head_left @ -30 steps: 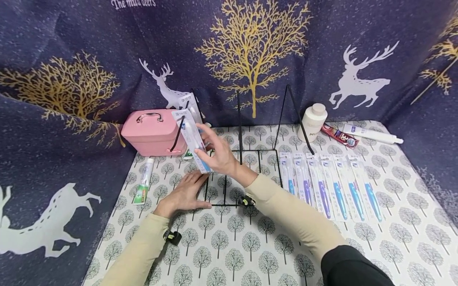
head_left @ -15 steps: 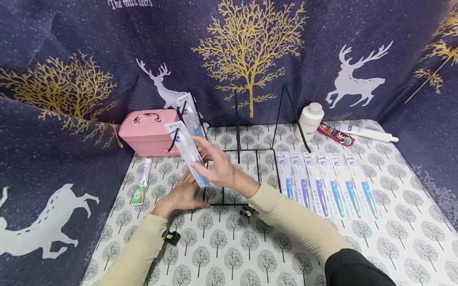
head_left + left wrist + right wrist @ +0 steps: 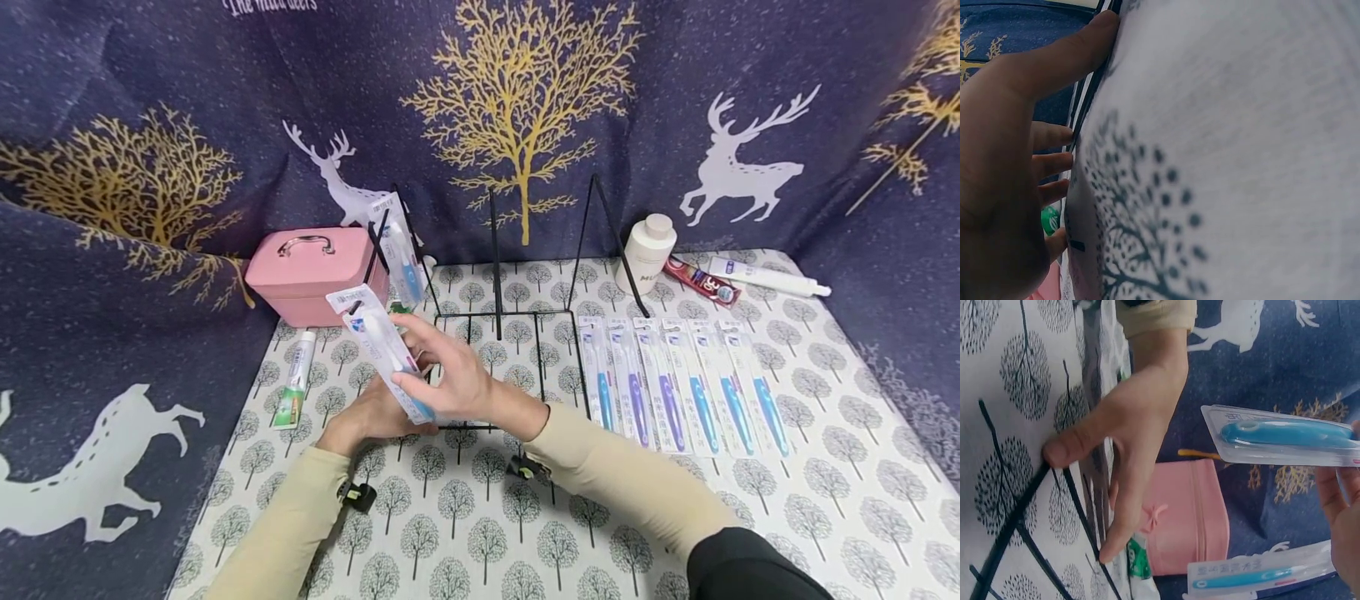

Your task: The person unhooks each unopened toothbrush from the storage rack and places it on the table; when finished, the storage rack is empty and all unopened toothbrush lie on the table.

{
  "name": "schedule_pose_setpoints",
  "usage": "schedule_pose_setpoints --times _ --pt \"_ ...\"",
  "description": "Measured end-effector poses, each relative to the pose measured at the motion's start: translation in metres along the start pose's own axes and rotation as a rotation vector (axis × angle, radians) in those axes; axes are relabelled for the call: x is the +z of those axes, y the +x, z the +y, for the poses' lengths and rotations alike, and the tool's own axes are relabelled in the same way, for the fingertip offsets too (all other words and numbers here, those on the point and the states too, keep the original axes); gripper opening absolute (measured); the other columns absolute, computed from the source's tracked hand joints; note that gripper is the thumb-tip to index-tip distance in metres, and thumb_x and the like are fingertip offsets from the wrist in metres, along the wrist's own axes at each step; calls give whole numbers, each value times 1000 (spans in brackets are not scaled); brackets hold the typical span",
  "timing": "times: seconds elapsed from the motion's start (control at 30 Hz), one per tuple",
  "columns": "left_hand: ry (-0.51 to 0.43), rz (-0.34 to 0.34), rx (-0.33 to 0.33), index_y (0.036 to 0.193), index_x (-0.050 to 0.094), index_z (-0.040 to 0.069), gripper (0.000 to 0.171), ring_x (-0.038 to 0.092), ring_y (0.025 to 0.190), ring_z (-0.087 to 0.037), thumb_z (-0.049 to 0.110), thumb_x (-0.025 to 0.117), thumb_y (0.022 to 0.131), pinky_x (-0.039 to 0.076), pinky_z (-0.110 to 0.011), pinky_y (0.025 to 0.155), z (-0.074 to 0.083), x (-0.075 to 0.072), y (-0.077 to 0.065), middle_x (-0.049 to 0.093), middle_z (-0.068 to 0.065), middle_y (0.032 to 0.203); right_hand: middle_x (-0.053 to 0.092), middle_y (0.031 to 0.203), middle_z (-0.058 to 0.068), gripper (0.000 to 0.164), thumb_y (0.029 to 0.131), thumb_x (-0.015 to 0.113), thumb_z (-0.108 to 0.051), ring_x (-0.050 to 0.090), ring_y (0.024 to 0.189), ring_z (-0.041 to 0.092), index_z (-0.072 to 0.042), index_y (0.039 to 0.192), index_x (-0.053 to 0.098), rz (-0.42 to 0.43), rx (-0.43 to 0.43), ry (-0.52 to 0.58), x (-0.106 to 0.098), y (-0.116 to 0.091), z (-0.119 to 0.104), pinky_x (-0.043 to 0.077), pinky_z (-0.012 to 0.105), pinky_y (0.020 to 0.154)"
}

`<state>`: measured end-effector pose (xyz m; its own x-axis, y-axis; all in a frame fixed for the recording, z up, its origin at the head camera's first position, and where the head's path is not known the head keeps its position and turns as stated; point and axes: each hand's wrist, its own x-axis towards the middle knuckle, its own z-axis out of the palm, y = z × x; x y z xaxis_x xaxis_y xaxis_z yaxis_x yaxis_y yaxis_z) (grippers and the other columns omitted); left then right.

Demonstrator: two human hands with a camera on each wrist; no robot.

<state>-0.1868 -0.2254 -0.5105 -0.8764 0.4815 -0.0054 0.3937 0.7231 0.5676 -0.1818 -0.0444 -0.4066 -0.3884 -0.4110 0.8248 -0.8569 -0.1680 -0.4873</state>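
My right hand [image 3: 450, 371] pinches a packaged toothbrush [image 3: 378, 342] with a blue handle, tilted above the left side of a black wire rack [image 3: 496, 267]. A dark prong end shows at the pack's top; I cannot tell whether it passes through the hole. Another packaged toothbrush [image 3: 403, 262] hangs behind, on the rack's left prong. In the right wrist view, my left hand [image 3: 1141, 419] touches the rack's base wires with spread thumb and fingers. From the head view that hand lies at the rack's front left corner, partly hidden by the held pack.
Several packaged toothbrushes [image 3: 671, 392] lie in a row right of the rack. A pink case [image 3: 315, 279] and a green-white toothpaste tube [image 3: 295, 383] are on the left. Back right are a white bottle [image 3: 647, 254], a red toothpaste tube [image 3: 701, 282] and a white tube [image 3: 768, 277].
My right hand has moved the packaged toothbrush down and toward me, away from the one hanging behind, which shows more now. My left hand has stayed at the rack's corner.
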Motion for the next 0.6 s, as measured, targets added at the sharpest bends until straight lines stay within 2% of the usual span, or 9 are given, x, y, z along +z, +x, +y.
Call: schedule_pose_setpoints --times 0.07,0.13,0.27,0.4,0.6 --pt "-41 -12 -43 115 54 31 73 48 105 -5 54 81 52 42 -31 94 1 0 0 51 18 114 59 82 13 66 72 67 5 60 70 16 16 127 32 1 -14 9 -2 4 -11 53 14 61" --pt "-32 -31 -103 103 58 33 57 51 95 -5 56 79 54 45 -29 88 1 0 -1 55 18 103 59 80 14 66 70 67 7 60 68 17 17 125 32 -3 -21 4 -3 6 -19 53 14 62" --pt "-14 -61 -164 91 58 31 35 53 82 -8 46 76 65 47 -29 78 4 -2 -5 56 13 86 60 79 15 67 68 68 7 61 67 19 19 124 32 -10 -10 -9 -3 4 -23 53 13 62" --pt "-38 -73 -143 86 57 28 23 53 75 -8 34 74 71 48 -28 71 7 -4 -7 55 11 80 62 84 13 69 71 68 2 62 71 17 15 127 31 -24 -9 -3 1 -5 -16 53 12 64" --pt "-62 -81 -102 81 56 24 15 52 65 -8 27 69 74 47 -24 62 5 -7 -12 55 10 72 61 88 11 65 75 66 -2 60 75 13 14 127 32 -82 -86 -3 1 -4 -27 50 9 67"
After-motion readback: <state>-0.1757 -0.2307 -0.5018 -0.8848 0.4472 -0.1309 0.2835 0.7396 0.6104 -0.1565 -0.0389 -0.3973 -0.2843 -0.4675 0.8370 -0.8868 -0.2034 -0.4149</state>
